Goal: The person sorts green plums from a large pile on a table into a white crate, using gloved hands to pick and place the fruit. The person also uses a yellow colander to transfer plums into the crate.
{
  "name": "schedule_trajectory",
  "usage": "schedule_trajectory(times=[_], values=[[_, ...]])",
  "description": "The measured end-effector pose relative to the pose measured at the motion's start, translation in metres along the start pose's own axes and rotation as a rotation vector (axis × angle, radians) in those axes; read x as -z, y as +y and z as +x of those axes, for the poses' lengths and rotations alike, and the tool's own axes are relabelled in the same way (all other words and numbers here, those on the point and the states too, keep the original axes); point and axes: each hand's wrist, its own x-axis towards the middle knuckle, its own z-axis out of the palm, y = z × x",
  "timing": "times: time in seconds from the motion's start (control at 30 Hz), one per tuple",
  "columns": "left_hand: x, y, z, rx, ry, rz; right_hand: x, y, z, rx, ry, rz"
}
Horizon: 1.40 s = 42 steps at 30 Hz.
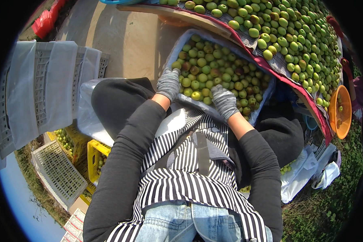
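Green, partly brownish round fruits [206, 70], likely jujubes, fill a crate lined with white plastic [196, 103] between my knees. My left hand [168, 84], in a grey knit glove, rests at the crate's left side. Its fingertips touch the fruit by the rim, and a yellowish fruit [176, 65] lies just past them. My right hand [224, 102], gloved the same way, is over the near side of the crate with its fingers bent down among the fruits. Whether either hand grips a fruit is hidden by the gloves.
A sloping table with a red cloth edge [261, 62] holds many loose green fruits [293, 36]. An orange basket [340, 112] stands at its right end, near another person's red-gloved hand [347, 69]. Stacked grey crates [40, 87] and yellow crates [92, 161] are on the left.
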Motion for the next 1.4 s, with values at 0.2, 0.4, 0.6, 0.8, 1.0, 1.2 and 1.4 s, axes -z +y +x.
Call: schedule_trajectory(times=[0.2, 0.4, 0.6, 0.8, 1.0, 1.2, 1.4], values=[[-0.007, -0.009, -0.004, 0.178, -0.070, -0.019, 0.001, -0.001, 0.002, 0.021, -0.090, -0.070], [-0.009, -0.018, 0.002, 0.213, -0.074, -0.157, 0.006, 0.002, -0.005, -0.010, -0.118, 0.066], [-0.022, -0.018, 0.007, 0.311, -0.103, -0.298, 0.039, 0.015, -0.016, -0.169, -0.001, 0.252], [0.009, -0.033, 0.028, 0.278, -0.226, -0.230, 0.076, 0.070, -0.047, -0.475, 0.117, 0.325], [0.057, -0.089, 0.027, 0.087, 0.424, -1.016, 0.073, 0.119, -0.104, -0.756, 0.115, 0.292], [0.051, -0.064, 0.020, 0.040, 0.110, -0.410, 0.046, 0.125, -0.112, -0.844, -0.141, 0.313], [0.009, -0.015, 0.012, 0.077, -0.242, 0.120, 0.022, 0.127, -0.106, -0.862, -0.204, 0.290]])
